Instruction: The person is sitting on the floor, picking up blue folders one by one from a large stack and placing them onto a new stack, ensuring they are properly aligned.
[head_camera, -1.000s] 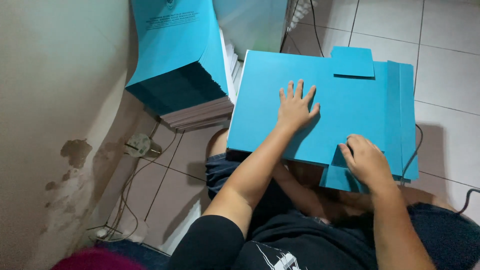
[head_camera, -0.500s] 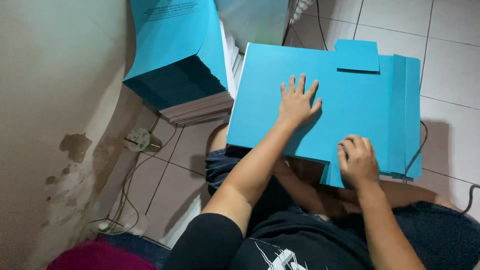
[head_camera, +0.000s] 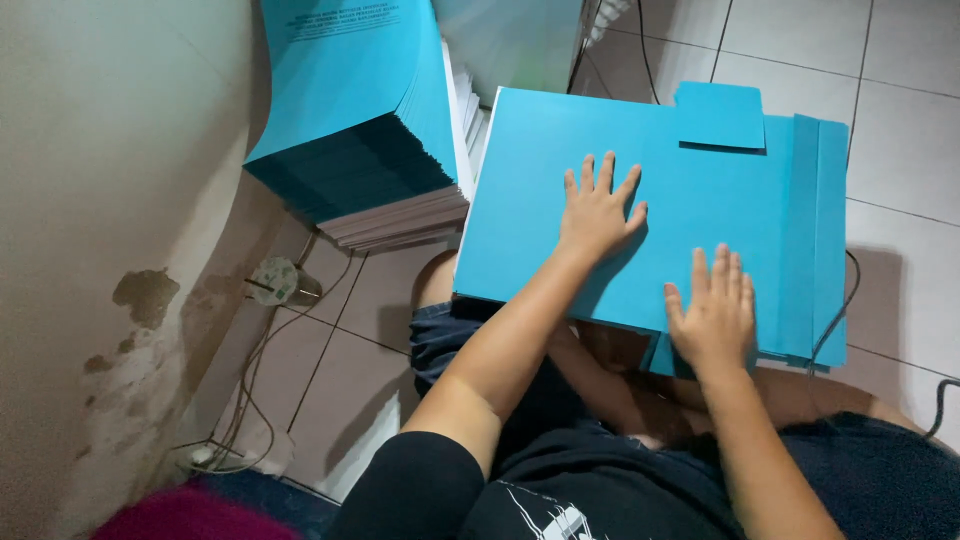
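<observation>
Blue folder (head_camera: 560, 190) on lap | both hands spread flat: left (head_camera: 597, 212), right (head_camera: 712, 312) | card stack (head_camera: 365, 130) beside, wall cables (head_camera: 270, 330).

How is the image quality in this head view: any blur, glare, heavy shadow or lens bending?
Head view: mostly sharp; the left hand and right hand read clearly on the blue card sheet. Soft shadows beside the forearms, a dim corner under the paper stack, mild sheen on the floor tiles, slight blur at the pink cloth, some wide-angle bending.
</observation>
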